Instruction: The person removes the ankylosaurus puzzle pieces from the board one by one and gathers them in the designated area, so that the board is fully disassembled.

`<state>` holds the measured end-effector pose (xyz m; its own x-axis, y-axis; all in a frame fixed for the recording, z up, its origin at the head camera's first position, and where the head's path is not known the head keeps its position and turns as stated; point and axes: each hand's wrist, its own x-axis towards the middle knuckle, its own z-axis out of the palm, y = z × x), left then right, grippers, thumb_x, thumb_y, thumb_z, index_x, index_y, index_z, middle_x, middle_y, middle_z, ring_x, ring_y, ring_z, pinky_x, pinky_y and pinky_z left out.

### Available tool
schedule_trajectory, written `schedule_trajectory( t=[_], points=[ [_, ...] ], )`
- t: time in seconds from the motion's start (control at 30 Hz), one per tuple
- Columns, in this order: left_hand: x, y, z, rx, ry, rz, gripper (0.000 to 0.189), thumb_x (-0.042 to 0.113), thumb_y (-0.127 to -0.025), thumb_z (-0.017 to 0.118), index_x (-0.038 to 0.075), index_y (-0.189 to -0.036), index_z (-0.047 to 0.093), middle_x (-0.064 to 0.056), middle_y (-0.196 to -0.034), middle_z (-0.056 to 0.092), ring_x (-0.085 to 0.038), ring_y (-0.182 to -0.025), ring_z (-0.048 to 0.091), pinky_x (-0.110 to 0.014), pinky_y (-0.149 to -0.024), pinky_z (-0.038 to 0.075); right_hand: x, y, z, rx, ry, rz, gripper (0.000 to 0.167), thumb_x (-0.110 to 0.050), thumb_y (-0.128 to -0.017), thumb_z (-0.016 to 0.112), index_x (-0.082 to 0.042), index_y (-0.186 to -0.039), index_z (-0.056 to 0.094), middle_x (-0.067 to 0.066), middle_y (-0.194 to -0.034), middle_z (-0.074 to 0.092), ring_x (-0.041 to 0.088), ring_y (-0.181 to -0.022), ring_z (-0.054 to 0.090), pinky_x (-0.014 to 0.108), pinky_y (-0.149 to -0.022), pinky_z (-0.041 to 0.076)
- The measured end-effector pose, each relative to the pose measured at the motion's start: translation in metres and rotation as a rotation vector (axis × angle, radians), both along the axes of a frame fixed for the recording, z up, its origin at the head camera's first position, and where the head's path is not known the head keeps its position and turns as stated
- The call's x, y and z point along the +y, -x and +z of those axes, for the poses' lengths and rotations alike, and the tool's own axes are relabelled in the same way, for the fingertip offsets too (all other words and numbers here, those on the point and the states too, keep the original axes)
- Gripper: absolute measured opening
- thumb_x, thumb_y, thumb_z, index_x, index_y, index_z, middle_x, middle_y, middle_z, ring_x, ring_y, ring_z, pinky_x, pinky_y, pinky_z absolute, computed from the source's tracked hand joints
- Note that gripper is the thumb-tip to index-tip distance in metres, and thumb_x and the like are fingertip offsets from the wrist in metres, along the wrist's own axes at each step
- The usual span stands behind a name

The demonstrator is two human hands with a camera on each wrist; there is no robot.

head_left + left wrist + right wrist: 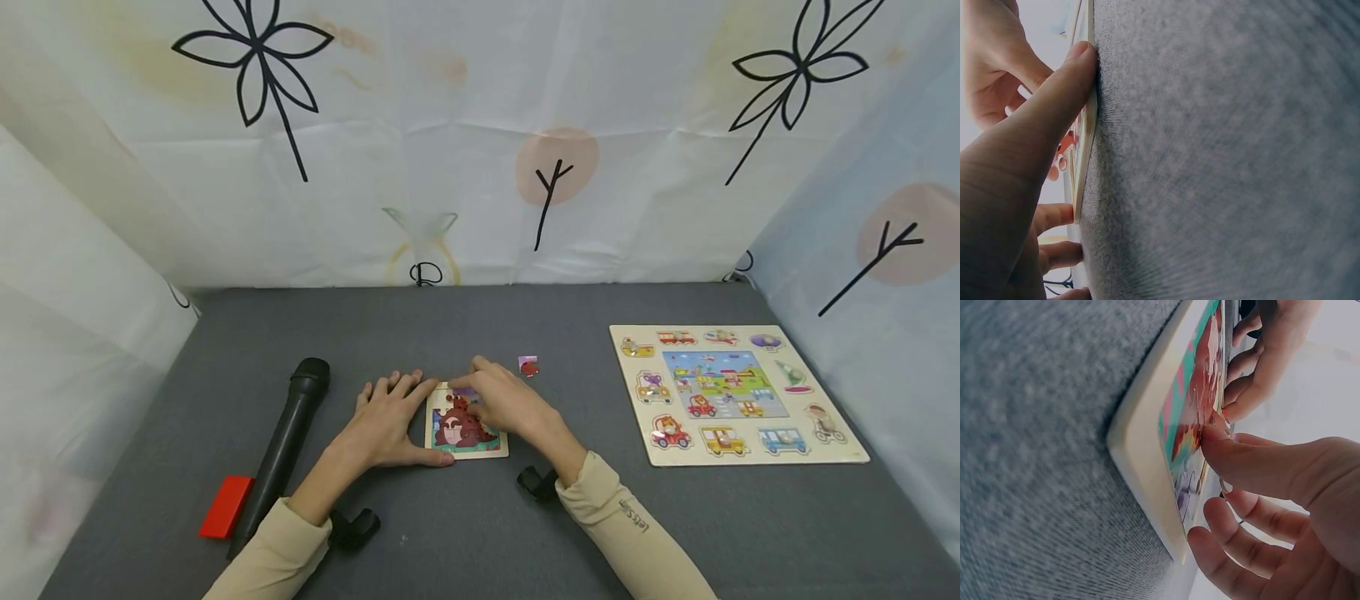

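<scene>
A small square wooden jigsaw puzzle (461, 433) with a reddish-brown cartoon animal on it lies flat between the hands. My left hand (386, 429) is spread at its left side, the thumb along the near edge and the index fingertip at the far left corner. Over the puzzle's upper part, my right hand (513, 406) pinches a small puzzle piece (1227, 420) between thumb and index finger, low over the picture. The fingers cover most of that piece. Another loose puzzle piece (528, 366), purple and red, lies just beyond the right hand.
A larger wooden peg board (637, 433) with vehicle pictures lies at the right. To the left, a black microphone (281, 446) lies aslant against a red block (227, 507). A patterned white cloth (465, 167) hangs behind the grey table (465, 542).
</scene>
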<state>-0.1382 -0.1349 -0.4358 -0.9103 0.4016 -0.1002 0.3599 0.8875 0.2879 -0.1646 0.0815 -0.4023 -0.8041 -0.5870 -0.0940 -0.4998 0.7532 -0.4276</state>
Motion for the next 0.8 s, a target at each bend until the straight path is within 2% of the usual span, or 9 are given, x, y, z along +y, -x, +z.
schedule_trajectory(
  t=[0.33, 0.6, 0.8],
  points=[
    [0.0, -0.0002, 0.0002, 0.003, -0.006, -0.001, 0.113, 0.077, -0.067, 0.079, 0.019, -0.157, 0.042, -0.015, -0.162, 0.04, -0.05, -0.147, 0.036, -0.077, -0.113, 0.028, -0.0007, 0.0004, -0.0018, 0.024, -0.036, 0.018, 0.04, -0.005, -0.097, 0.068, -0.009, -0.137, 0.066, 0.011, -0.102, 0.06, 0.015, -0.072, 0.044, 0.024, -0.061, 0.036],
    [0.0001, -0.0003, 0.0012, 0.007, -0.002, -0.001, 0.113, 0.076, -0.067, 0.08, 0.019, -0.157, 0.042, -0.016, -0.161, 0.04, -0.05, -0.147, 0.036, -0.077, -0.113, 0.028, -0.0026, -0.0005, -0.0007, 0.057, -0.072, 0.035, 0.038, -0.005, -0.097, 0.068, -0.007, -0.135, 0.066, 0.013, -0.114, 0.066, 0.019, -0.084, 0.059, 0.028, -0.068, 0.047],
    [0.0, -0.0004, 0.0018, 0.004, 0.002, -0.003, 0.113, 0.077, -0.068, 0.079, 0.019, -0.157, 0.042, -0.016, -0.161, 0.04, -0.05, -0.147, 0.036, -0.077, -0.113, 0.028, 0.0012, -0.002, 0.0009, 0.077, -0.062, 0.043, 0.037, -0.006, -0.098, 0.067, -0.006, -0.135, 0.066, 0.013, -0.115, 0.065, 0.019, -0.083, 0.06, 0.028, -0.07, 0.049]
  ],
)
